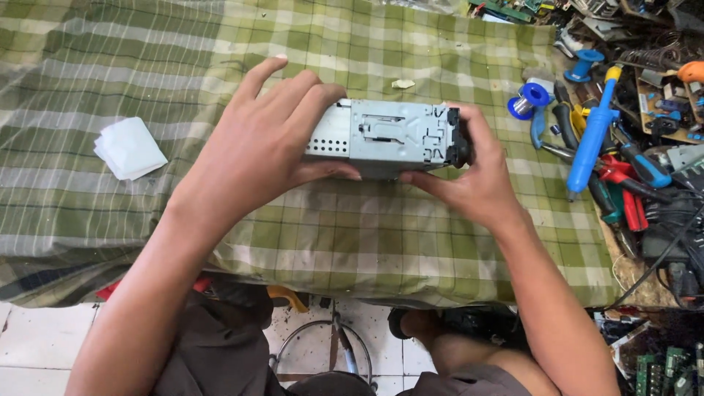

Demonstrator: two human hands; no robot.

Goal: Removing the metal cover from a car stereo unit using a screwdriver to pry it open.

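Observation:
A grey metal car-stereo chassis (389, 136) with a black front panel at its right end lies across the green checked cloth (367, 242). My left hand (257, 147) wraps over its left end, fingers on top and thumb along the near side. At the right end, my right hand (477, 172) grips the black panel, thumb under the near edge. Both hands hold the unit level just above or on the cloth; I cannot tell which.
A folded white tissue (130, 148) lies on the cloth at left. A small white scrap (402, 83) sits beyond the unit. At right are a solder spool (529, 99), a blue desoldering pump (592, 132), pliers, screwdrivers and cables. The table's front edge is near my knees.

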